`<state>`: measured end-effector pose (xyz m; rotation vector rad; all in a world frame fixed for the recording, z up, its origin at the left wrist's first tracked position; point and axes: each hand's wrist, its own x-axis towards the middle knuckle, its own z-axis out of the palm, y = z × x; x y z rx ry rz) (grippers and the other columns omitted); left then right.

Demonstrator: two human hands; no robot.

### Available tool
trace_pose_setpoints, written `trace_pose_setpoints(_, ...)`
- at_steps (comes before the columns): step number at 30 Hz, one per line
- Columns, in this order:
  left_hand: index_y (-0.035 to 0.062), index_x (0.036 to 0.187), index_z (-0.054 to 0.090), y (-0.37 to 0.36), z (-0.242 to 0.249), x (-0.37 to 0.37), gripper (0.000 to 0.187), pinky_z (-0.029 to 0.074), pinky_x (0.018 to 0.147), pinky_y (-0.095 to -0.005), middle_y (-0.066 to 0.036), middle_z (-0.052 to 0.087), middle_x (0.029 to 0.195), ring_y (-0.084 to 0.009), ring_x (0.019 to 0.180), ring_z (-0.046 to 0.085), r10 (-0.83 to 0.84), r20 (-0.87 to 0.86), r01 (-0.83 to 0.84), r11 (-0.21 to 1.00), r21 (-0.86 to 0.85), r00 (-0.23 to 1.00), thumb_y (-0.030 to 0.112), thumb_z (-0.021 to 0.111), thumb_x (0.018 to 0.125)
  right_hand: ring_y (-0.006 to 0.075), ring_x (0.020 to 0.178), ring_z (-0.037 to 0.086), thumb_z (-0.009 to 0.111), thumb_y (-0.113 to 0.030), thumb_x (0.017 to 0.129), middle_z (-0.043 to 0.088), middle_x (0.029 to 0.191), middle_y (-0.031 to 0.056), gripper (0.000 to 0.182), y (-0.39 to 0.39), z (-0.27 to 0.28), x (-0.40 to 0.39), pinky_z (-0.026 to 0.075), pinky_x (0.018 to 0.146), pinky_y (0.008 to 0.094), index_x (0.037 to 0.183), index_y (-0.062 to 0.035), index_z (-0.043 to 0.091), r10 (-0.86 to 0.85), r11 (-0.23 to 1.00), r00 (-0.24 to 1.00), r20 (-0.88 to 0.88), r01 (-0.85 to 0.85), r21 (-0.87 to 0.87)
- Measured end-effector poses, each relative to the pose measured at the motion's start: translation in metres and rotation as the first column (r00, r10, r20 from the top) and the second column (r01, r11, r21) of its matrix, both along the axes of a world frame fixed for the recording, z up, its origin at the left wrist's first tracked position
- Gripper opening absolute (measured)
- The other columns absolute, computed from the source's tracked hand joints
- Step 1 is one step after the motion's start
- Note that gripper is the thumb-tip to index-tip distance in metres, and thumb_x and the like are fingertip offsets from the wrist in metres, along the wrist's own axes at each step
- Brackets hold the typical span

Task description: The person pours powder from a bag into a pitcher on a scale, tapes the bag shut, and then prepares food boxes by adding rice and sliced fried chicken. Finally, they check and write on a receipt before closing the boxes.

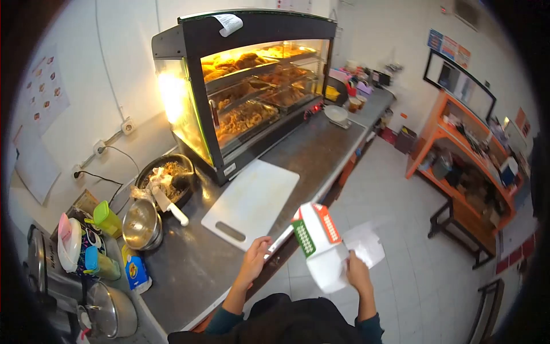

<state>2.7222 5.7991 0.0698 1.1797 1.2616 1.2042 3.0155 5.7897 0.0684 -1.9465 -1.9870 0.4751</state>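
My right hand (358,270) is closed on the edge of a folding cardboard food box (327,252), white with green and orange printed panels. Its flaps hang loose, and a white flap on the right is smeared by motion. My left hand (255,259) is off to the left of the box, over the counter's front edge, its fingers loosely bent and apart with nothing in them. Just beyond that hand lies a white cutting board (255,200) with a handle slot.
A lit glass display warmer (246,86) full of fried food stands at the back of the metal counter (195,258). On the left are a dark bowl (186,195) with a white-handled knife (172,207), a metal bowl (142,225) and lidded pots. An orange shelf (427,137) stands at right.
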Motion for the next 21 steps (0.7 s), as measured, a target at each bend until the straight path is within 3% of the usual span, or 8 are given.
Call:
trace_pose_setpoints(2,0.0063,0.111,0.048,0.033,-0.02,-0.01,0.04,0.042,0.067,-0.026,-0.006,0.055,0.102,-0.0133,0.08,0.054,0.159,-0.064,-0.153,0.984,0.094,0.985,0.037,0.03,0.092,0.0411,0.076,0.054,0.042,-0.011,0.083,0.056,0.079,0.0249,0.025,0.096,-0.01,0.016,0.04,0.063,0.0479,0.105,0.0003,0.041,0.056,0.994,0.998,0.004,-0.056,0.098)
trace_pose_setpoints(5,0.0055,0.111,0.048,0.079,-0.042,-0.021,0.047,0.041,0.068,-0.0261,-0.008,0.055,0.102,-0.0136,0.084,0.054,0.331,-0.014,-0.331,0.943,-0.024,0.944,0.043,0.028,0.091,0.0401,0.077,0.054,0.041,-0.01,0.083,0.057,0.08,0.0229,0.019,0.226,-0.001,0.003,0.041,0.064,0.0478,0.1,-0.0014,0.042,0.115,0.945,0.993,-0.013,-0.106,0.31)
trace_pose_setpoints(10,0.0044,0.112,0.047,0.179,-0.039,-0.032,0.034,0.042,0.074,-0.0262,-0.009,0.056,0.102,-0.0159,0.089,0.054,0.419,-0.08,-0.406,0.903,0.14,0.904,0.03,0.037,0.091,0.0397,0.078,0.055,0.04,-0.011,0.083,0.057,0.086,0.0219,0.02,0.409,-0.008,-0.041,0.042,0.065,0.0479,0.101,-0.0017,0.041,0.165,0.945,0.985,0.045,-0.171,0.279)
trace_pose_setpoints(14,0.0048,0.112,0.047,0.248,0.021,-0.037,0.03,0.042,0.075,-0.0274,-0.01,0.057,0.1,-0.0167,0.087,0.054,0.496,-0.24,-0.409,0.849,0.334,0.834,0.019,0.049,0.086,0.0359,0.08,0.057,0.043,-0.009,0.08,0.053,0.096,0.0174,0.032,0.529,-0.073,-0.068,0.045,0.069,0.0458,0.11,-0.0021,0.035,0.297,0.918,0.927,0.231,-0.343,0.198)
trace_pose_setpoints(16,0.0057,0.112,0.046,0.276,0.051,-0.042,0.032,0.043,0.074,-0.028,-0.01,0.057,0.1,-0.0175,0.085,0.054,0.538,-0.325,-0.378,0.813,0.442,0.778,0.017,0.053,0.083,0.0342,0.085,0.056,0.044,-0.011,0.08,0.051,0.101,0.0166,0.039,0.568,-0.115,-0.072,0.045,0.072,0.0447,0.116,-0.0022,0.033,0.323,0.933,0.897,0.303,-0.355,0.059)
trace_pose_setpoints(18,0.0054,0.112,0.046,0.297,0.095,-0.051,0.038,0.042,0.073,-0.0273,-0.01,0.057,0.099,-0.0184,0.082,0.054,0.613,-0.379,-0.383,0.759,0.526,0.693,0.013,0.059,0.078,0.0349,0.089,0.055,0.048,-0.019,0.08,0.049,0.105,0.0189,0.047,0.589,-0.118,-0.083,0.043,0.075,0.047,0.121,-0.0021,0.03,0.374,0.922,0.897,0.235,-0.388,0.014)
trace_pose_setpoints(20,0.0034,0.112,0.044,0.313,0.139,-0.065,0.042,0.042,0.072,-0.0269,-0.009,0.055,0.099,-0.0177,0.083,0.053,0.783,-0.398,-0.392,0.595,0.701,0.478,0.011,0.061,0.075,0.0361,0.089,0.054,0.052,-0.028,0.079,0.048,0.106,0.0203,0.058,0.601,-0.111,-0.091,0.042,0.076,0.0491,0.125,-0.0023,0.027,0.406,0.904,0.872,0.275,-0.428,0.022)
trace_pose_setpoints(21,0.0031,0.112,0.043,0.32,0.162,-0.07,0.044,0.042,0.072,-0.0272,-0.009,0.053,0.102,-0.0175,0.085,0.052,0.847,-0.297,-0.419,0.487,0.766,0.441,0.009,0.063,0.073,0.0367,0.089,0.054,0.054,-0.033,0.079,0.048,0.106,0.0211,0.064,0.599,-0.103,-0.087,0.041,0.076,0.0502,0.126,-0.0024,0.025,0.418,0.898,0.86,0.293,-0.441,0.013)
